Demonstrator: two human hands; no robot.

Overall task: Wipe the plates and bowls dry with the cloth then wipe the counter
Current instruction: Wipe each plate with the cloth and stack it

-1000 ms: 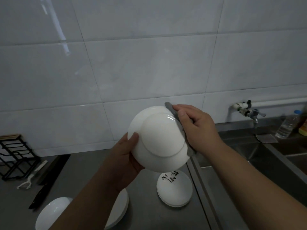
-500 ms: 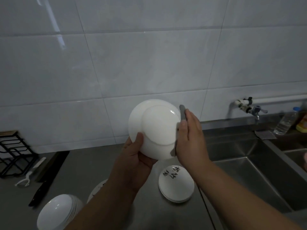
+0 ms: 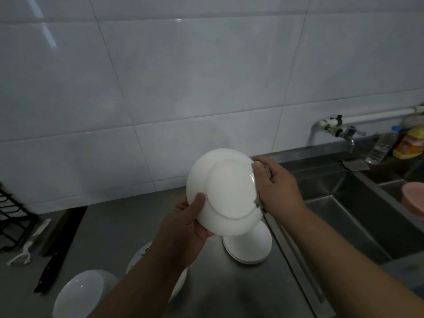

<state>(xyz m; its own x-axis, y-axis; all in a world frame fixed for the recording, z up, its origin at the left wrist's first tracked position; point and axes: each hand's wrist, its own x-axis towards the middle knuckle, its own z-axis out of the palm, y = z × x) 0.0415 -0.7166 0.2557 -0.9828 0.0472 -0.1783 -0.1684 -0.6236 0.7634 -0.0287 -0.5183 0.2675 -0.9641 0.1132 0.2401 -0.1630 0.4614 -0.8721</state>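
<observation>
We see the left hand (image 3: 187, 222) gripping a white plate (image 3: 226, 191) at its lower left rim, thumb curled over the underside, which faces us, fingers hidden behind. The right hand (image 3: 276, 187) pinches a grey cloth (image 3: 259, 198) against the plate's right rim, thumb on the near side; of the cloth we see only a thin strip along that rim. The plate is held tilted in the air above the steel bench (image 3: 110, 235).

Directly below the hands, on the bench, lies a stack of white plates (image 3: 249, 247); under the left forearm a further white plate (image 3: 140, 255) is partly hidden. Near the left elbow stands a stack of white bowls (image 3: 80, 292). Farther left of the left hand we note a dark knife (image 3: 57, 251), a white peeler (image 3: 27, 246) and a black wire rack (image 3: 13, 221).

Beside and below the right forearm opens the steel sink (image 3: 339, 216). Beyond the right hand, at the wall, we see a tap (image 3: 344, 131), a clear plastic bottle (image 3: 382, 145) and a yellow bottle (image 3: 411, 143). A pink object (image 3: 414, 198) sits at the far right edge.
</observation>
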